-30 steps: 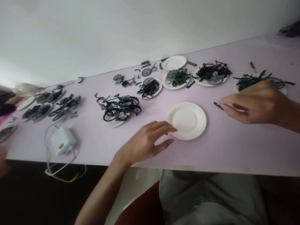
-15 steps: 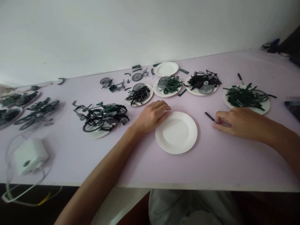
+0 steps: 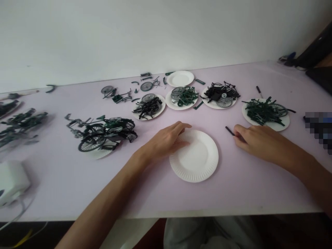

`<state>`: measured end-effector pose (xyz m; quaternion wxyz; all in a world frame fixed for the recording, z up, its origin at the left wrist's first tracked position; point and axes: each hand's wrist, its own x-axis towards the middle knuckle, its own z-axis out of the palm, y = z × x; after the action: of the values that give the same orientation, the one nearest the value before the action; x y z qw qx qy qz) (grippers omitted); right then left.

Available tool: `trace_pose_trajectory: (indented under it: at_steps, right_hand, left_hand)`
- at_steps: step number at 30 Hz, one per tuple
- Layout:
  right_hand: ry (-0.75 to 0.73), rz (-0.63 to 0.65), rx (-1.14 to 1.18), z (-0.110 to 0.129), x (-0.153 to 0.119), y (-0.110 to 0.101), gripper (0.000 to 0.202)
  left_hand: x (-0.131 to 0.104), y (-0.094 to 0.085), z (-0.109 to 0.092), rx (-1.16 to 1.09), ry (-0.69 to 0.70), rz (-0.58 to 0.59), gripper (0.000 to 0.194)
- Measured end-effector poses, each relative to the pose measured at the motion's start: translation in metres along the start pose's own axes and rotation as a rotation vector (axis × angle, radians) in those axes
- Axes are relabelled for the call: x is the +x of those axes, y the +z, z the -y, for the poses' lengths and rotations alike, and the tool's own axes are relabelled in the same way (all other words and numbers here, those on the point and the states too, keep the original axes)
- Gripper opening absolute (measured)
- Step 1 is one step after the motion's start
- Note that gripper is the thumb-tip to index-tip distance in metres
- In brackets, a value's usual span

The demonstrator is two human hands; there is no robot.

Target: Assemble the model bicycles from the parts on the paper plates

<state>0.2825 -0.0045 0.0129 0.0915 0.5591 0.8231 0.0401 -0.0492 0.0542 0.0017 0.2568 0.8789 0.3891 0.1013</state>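
A white paper plate [image 3: 194,169] with a fluted rim lies in front of me, with nothing on it. Over its upper left rim is my left hand [image 3: 171,140], open, thumb and forefinger spread apart; whether it touches the plate I cannot tell. To the plate's right, my right hand [image 3: 249,138] is closed around a slim black screwdriver [image 3: 229,130], whose black end sticks out to the upper left. The rest of the tool is hidden by the fingers. Beyond this hand sits a plate of dark green toy bicycle parts [image 3: 264,110].
Assembled toy bicycles [image 3: 103,133] stand left of my left arm, more at far left. Plates of black parts [image 3: 149,106], green parts [image 3: 186,97] and dark frames [image 3: 220,94] line the back, near another white plate [image 3: 181,79]. A second screwdriver [image 3: 258,90] lies behind; a white box [image 3: 12,181] sits left.
My left hand has shifted over the plate's rim and its thumb and forefinger have spread. My right hand has closed more tightly round the screwdriver. The view has turned slightly to the right.
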Motion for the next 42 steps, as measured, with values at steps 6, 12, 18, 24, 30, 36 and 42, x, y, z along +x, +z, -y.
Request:
trace_pose_trajectory:
  at_steps: [6, 12, 18, 24, 30, 36, 42]
  right_hand:
    - [0.003, 0.037, 0.058, -0.005, -0.001, 0.002, 0.018]
    - [-0.05, -0.005, 0.127, -0.015, -0.004, 0.014, 0.017]
    - [-0.06, -0.042, 0.172, -0.019, -0.006, 0.022, 0.014]
    - [-0.058, -0.048, 0.172, -0.016, -0.003, 0.025, 0.013]
    - [0.005, 0.052, 0.224, -0.013, 0.002, 0.02, 0.015]
    - [0.003, 0.061, 0.246, -0.012, 0.004, 0.017, 0.014]
    - [-0.031, 0.061, 0.25, -0.014, 0.001, 0.013, 0.018]
  left_hand:
    - [-0.002, -0.01, -0.005, -0.315, -0.098, 0.09, 0.037]
    - [-0.015, -0.013, -0.015, -0.274, -0.15, 0.109, 0.033]
    - [-0.102, 0.002, -0.013, -0.186, -0.475, -0.125, 0.037]
    - [-0.217, 0.001, 0.03, 0.113, -0.866, -0.505, 0.052]
    - [-0.259, 0.003, 0.028, 0.502, -0.597, -0.463, 0.037]
    - [-0.265, 0.019, 0.016, 0.42, -0.499, -0.25, 0.059]
    - [-0.279, 0.007, 0.033, 0.54, -0.46, -0.305, 0.057]
